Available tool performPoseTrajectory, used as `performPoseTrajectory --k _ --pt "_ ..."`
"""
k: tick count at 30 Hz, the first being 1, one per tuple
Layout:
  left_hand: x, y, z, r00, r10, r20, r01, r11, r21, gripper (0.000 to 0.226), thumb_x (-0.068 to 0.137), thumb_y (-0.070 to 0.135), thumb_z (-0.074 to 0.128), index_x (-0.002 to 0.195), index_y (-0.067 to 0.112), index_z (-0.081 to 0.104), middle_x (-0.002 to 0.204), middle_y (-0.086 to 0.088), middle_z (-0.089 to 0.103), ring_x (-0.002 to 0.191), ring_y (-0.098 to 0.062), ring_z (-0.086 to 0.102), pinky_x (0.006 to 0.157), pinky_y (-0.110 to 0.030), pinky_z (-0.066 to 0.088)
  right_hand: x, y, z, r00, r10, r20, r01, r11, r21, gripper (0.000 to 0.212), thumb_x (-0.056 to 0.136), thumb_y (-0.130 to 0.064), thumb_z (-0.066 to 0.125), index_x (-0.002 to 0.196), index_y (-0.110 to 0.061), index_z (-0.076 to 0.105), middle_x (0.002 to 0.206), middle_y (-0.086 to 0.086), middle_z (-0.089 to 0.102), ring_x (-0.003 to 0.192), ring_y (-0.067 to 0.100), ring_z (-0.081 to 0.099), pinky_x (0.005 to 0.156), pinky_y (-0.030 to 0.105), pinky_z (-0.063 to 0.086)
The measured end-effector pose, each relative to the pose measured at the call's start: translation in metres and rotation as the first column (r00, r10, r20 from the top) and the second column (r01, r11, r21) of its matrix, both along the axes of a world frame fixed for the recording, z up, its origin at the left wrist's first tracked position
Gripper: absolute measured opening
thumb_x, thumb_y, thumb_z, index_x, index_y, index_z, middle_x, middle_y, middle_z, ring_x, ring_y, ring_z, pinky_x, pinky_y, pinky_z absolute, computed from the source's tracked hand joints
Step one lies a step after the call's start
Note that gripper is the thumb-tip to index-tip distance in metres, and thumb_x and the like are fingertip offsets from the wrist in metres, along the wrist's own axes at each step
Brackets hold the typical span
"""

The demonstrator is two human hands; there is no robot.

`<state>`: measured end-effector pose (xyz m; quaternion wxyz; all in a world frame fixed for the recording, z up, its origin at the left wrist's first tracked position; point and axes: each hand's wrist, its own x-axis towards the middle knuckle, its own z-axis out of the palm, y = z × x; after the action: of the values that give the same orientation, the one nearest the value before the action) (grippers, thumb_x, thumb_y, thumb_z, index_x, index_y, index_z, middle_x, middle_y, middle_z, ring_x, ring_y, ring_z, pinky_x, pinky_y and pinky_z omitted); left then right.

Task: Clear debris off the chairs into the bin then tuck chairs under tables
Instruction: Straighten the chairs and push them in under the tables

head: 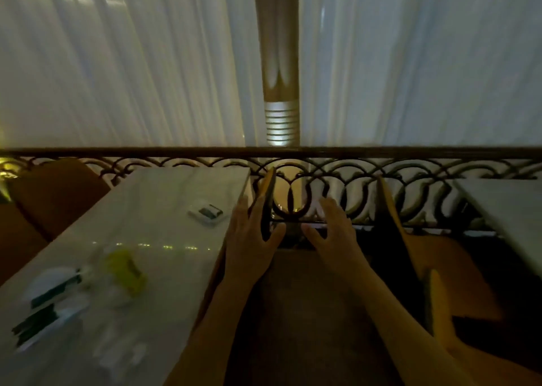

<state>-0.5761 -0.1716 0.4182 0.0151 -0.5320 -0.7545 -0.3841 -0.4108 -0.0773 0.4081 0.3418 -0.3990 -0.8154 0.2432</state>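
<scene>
I judge this to be the tucking step: my left hand [252, 233] is on the thin back of the chair [267, 200] that stands edge-on just beside the right edge of the marble table [164, 209], fingers laid along its outer face and the thumb hooked round the near edge, so the hand is holding it. My right hand [333, 227] hangs apart from that chair back, fingers spread wide and holding nothing, in front of the scrolled iron railing [410, 168]. The seat of this chair is hidden below my forearms, so I cannot tell whether any debris lies on it.

The next move, as I read it, calls for the right hand to take the other side of the back and for both to push the chair leftward under the table, square to the edge so the back does not knock the marble. A second, orange chair [410, 256] stands to my right by another table [510, 209] (not yet tucked, by the look of it).

No bin shows anywhere in view. On the near table sit a small clear tray [207, 212] holding something dark and white, a yellow packet [126, 271], and blurred white-and-green wrappers [50, 300]; too smeared to name further.
</scene>
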Motion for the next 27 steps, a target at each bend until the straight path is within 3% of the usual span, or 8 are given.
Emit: performPoseTrajectory --k 8,11,13,16,20,24,27 --pt "0.023 0.162 -0.01 0.977 -0.207 -0.046 0.205 0.978 -0.041 0.077 0.091 0.065 0.044 0.155 0.028 0.022 0.165 -0.004 0.009 0.152 -0.023 0.005 0.12 -0.048 0.019 0.038 0.127 -0.008 0.974 -0.226 -0.031 0.225 0.974 -0.031 0.077 0.093 -0.049 0.059 0.154 -0.018 0.025 0.163 0.01 0.022 0.149 0.028 0.022 0.118 0.055 0.025" --pt "0.057 0.221 -0.004 0.954 -0.297 -0.034 0.296 0.954 -0.038 0.077 0.089 0.067 0.041 0.153 0.027 0.026 0.163 -0.007 0.016 0.15 -0.026 0.011 0.117 -0.043 0.02 0.078 0.172 -0.01 0.954 -0.3 -0.009 0.3 0.954 -0.016 0.082 0.09 -0.066 0.044 0.155 -0.021 0.024 0.164 0.007 0.02 0.15 0.026 0.021 0.118 0.05 0.027" --pt "0.091 0.259 -0.003 0.922 -0.388 -0.002 0.388 0.92 -0.055 0.075 0.091 0.065 0.045 0.153 0.029 0.024 0.163 -0.006 0.014 0.15 -0.025 0.009 0.119 -0.044 0.018 0.111 0.192 -0.014 0.91 -0.414 0.01 0.414 0.909 -0.045 0.076 0.092 -0.066 0.04 0.155 -0.027 0.024 0.163 0.006 0.021 0.149 0.028 0.021 0.115 0.053 0.03" --pt "0.15 0.303 -0.008 0.836 -0.549 0.009 0.548 0.832 -0.085 0.074 0.092 0.062 0.046 0.154 0.031 0.02 0.165 -0.001 0.011 0.151 -0.022 0.007 0.121 -0.047 0.017 0.164 0.2 -0.018 0.8 -0.6 -0.018 0.592 0.793 -0.145 0.071 0.094 -0.052 0.053 0.153 -0.026 0.024 0.163 0.003 0.021 0.15 0.028 0.019 0.118 0.052 0.024" --pt "0.225 0.343 -0.021 0.692 -0.719 0.057 0.719 0.682 -0.132 0.081 0.086 0.078 0.033 0.153 0.034 0.019 0.165 0.0 0.008 0.152 -0.026 0.004 0.118 -0.057 0.022 0.226 0.184 -0.019 0.597 -0.802 0.028 0.791 0.582 -0.189 0.076 0.097 -0.052 0.048 0.157 -0.023 0.012 0.166 0.002 0.007 0.153 0.023 0.005 0.122 0.051 0.012" --pt "0.291 0.356 -0.029 0.468 -0.875 0.126 0.883 0.454 -0.122 0.078 0.09 0.066 0.042 0.155 0.031 0.018 0.165 -0.002 0.008 0.152 -0.025 0.003 0.119 -0.051 0.019 0.266 0.15 -0.023 0.372 -0.928 0.012 0.907 0.361 -0.217 0.083 0.091 -0.063 0.045 0.157 -0.027 0.011 0.167 -0.002 0.003 0.153 0.023 0.002 0.122 0.054 0.012" --pt "0.32 0.36 -0.036 0.262 -0.953 0.151 0.963 0.249 -0.102 0.081 0.087 0.069 0.04 0.155 0.031 0.018 0.165 -0.002 0.012 0.151 -0.022 0.007 0.118 -0.044 0.02 0.277 0.122 -0.023 0.169 -0.986 -0.002 0.96 0.165 -0.228 0.091 0.083 -0.071 0.039 0.157 -0.026 0.011 0.167 0.0 0.006 0.153 0.025 0.006 0.12 0.056 0.017"
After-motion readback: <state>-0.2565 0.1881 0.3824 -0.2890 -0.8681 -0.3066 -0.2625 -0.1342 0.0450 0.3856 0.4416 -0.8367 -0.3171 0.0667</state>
